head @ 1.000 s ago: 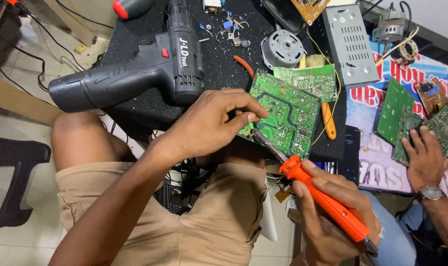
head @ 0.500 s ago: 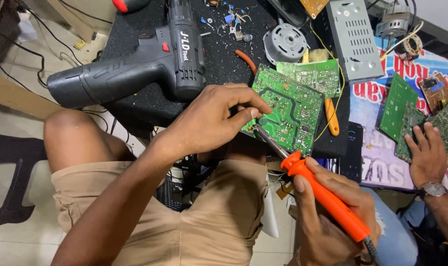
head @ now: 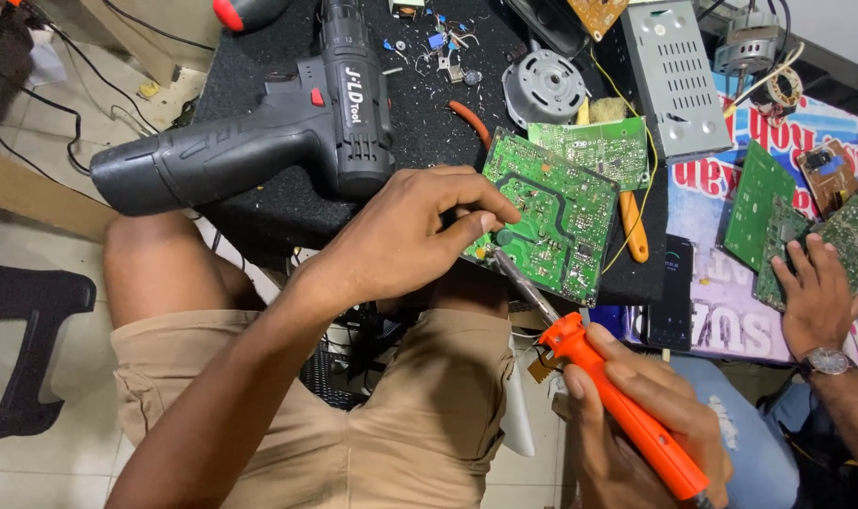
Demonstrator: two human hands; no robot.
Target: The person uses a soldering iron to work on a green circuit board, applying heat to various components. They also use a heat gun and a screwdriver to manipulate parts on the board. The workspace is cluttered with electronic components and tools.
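Pinching the green circuit board (head: 542, 212) as before, the left hand (head: 401, 240) fingers stay pressed; the right hand (head: 636, 415) still grips the orange soldering iron (head: 618, 410), tip unmoved.

Green circuit board (head: 542, 212) (orange soldering iron (head: 627, 419)).

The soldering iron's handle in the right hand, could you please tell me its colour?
Bright orange: the soldering iron, gripped by the right hand, shows best in the head view.

Dark phone screen (head: 675, 292) at table edge, lit faintly — red-blue printed banner (head: 731, 283) beneath, right side
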